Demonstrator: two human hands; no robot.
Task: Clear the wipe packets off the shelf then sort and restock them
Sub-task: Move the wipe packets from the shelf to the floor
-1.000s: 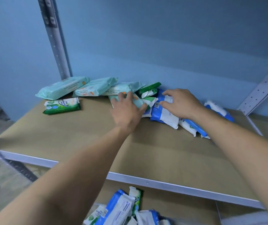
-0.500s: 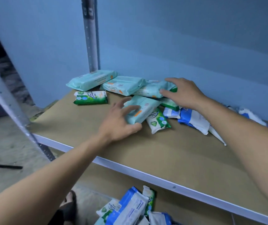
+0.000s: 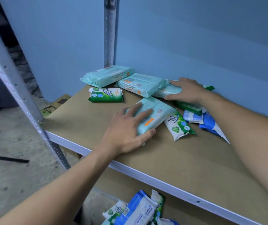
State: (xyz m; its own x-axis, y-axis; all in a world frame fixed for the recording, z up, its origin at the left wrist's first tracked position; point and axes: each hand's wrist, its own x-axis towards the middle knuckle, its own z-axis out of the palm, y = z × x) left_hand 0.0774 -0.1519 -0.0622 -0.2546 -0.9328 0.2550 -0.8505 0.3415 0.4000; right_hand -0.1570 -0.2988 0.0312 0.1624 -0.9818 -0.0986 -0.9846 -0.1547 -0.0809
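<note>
The green packet (image 3: 178,125) reads "Pine Antibacterial Wipes", the mint packet (image 3: 139,84) "FRAGRANCE FREE WIPES", the cardboard box (image 3: 49,109) "DAIR".
</note>
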